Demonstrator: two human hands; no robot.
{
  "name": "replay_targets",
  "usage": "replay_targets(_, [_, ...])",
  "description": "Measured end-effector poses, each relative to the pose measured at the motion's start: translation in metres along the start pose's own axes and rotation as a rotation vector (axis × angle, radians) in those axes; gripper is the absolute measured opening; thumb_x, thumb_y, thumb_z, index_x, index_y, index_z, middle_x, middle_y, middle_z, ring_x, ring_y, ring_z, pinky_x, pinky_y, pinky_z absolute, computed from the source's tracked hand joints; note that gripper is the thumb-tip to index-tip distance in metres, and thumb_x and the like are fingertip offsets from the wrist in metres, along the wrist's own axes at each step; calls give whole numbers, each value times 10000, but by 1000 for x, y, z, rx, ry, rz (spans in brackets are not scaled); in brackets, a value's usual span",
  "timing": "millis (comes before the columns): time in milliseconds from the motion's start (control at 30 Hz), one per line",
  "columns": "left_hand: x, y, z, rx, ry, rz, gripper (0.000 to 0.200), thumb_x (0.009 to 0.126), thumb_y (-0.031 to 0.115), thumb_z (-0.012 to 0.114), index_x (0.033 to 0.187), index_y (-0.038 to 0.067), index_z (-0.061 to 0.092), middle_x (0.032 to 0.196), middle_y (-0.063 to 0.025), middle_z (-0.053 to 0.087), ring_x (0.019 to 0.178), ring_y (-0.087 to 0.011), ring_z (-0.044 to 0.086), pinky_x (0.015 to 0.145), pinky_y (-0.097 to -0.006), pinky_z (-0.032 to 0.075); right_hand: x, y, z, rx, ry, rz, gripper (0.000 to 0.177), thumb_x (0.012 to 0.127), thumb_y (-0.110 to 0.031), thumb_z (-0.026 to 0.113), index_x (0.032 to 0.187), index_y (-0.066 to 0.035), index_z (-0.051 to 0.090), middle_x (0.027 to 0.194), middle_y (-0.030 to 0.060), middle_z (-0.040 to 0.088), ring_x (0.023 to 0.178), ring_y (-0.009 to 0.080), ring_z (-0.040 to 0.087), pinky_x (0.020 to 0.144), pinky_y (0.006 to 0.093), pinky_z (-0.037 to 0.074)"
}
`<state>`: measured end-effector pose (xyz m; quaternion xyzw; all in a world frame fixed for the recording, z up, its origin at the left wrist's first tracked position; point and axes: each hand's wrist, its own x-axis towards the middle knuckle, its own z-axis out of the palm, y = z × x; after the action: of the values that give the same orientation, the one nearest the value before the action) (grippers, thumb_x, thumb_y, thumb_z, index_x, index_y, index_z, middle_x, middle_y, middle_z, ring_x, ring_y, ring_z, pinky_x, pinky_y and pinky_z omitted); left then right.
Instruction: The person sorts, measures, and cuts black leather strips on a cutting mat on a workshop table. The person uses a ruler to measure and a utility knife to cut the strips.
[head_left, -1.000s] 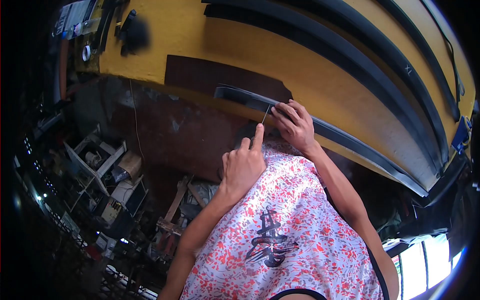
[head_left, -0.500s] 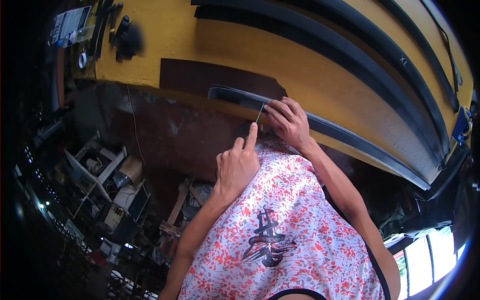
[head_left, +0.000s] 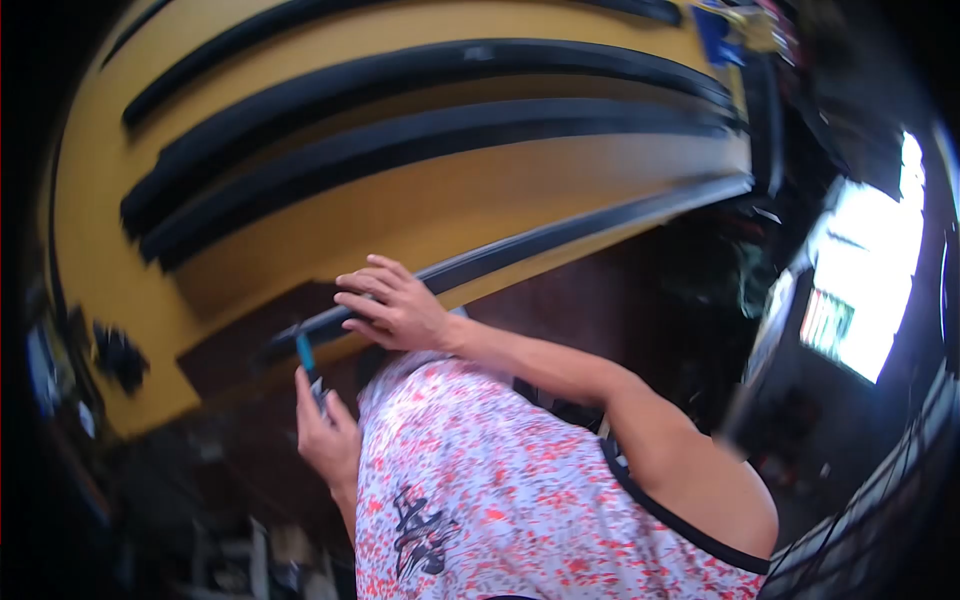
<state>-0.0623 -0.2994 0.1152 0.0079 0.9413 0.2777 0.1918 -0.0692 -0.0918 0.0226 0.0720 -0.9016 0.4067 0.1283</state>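
Observation:
My left hand is closed round a slim tool with a teal shaft; blur hides its exact kind. The shaft points up to the near end of a long black strip, which lies along the front edge of the yellow table. Over that strip, a short way from the tool, my right hand rests with its fingers spread and nothing gripped. A dark brown sheet lies under the strip's left end.
Several curved black strips lie across the table behind my hands. A small black object sits near the left edge. Blue and yellow items are at the far right corner. A bright window is on the right.
The view has swung to the right. My right hand's fingers, earlier bent at the strip beside the tool, are now spread out over it. The tool stays in my left hand.

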Motion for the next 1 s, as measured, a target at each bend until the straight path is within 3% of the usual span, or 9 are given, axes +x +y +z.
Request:
replay_targets(200, [19,-12,8,-75,43,203,307,888,51,640,1161,-70,572,1042,-254,640,965,-426,624,855,-453,477,-60,37,-117,-400,475,506,308,874,-197,701,1146,-55,667,1289,152,606,1173,329,558,1027,431,419])
replay_targets(367, [36,0,31,-127,-94,293,261,887,31,629,1122,-68,573,1027,-249,650,967,-416,628,859,-441,473,-178,83,-226,-670,794,907,455,969,-343,601,1256,9,611,1383,209,546,1306,352,499,1094,421,390])
replay_targets(433, [37,5,44,-135,-101,300,255,886,24,625,1119,-64,575,1003,-247,654,952,-423,627,843,-440,475,-217,114,-266,-723,836,959,528,973,-371,588,1303,41,570,1417,235,507,1314,365,489,1105,421,384])
replay_targets(467, [42,-6,56,-104,-41,370,239,899,30,625,1113,-60,572,864,-189,650,780,-334,648,728,-403,496,-229,129,-286,-766,848,969,562,975,-381,581,1322,59,544,1417,253,498,1306,378,490,1098,420,388])
replay_targets(500, [39,3,58,-99,-31,390,239,899,30,625,1113,-60,572,864,-189,650,780,-334,648,728,-403,496,-241,148,-306,-769,851,974,591,983,-404,558,1355,53,516,1426,262,484,1316,386,477,1099,426,381])
replay_targets(567, [30,31,67,-276,-90,119,229,913,39,624,1116,-49,567,747,-101,600,620,-191,591,601,-345,479,-254,186,-347,-794,855,1000,621,988,-428,538,1378,53,492,1444,263,466,1324,391,465,1102,425,371])
replay_targets(600, [29,33,79,-342,-62,127,219,927,46,619,1125,-32,565,694,-36,547,544,-93,513,500,-282,430,-262,210,-368,-772,847,1000,661,997,-467,497,1428,32,441,1492,262,407,1353,401,430,1127,461,337])
replay_targets(733, [15,72,111,-332,-60,10,200,942,60,609,1129,7,564,772,-22,573,545,-81,523,451,-237,407,-274,303,-440,-807,779,1108,743,1003,-553,401,1515,-21,315,1592,245,221,1444,415,282,1177,547,220])
replay_targets(1000, [8,76,182,-176,99,134,163,956,109,618,1069,-3,583,752,-22,570,615,-97,544,503,-264,438,-309,393,-506,-713,708,1378,808,996,-624,296,1554,-44,220,1629,205,130,1479,428,185,1202,563,104])
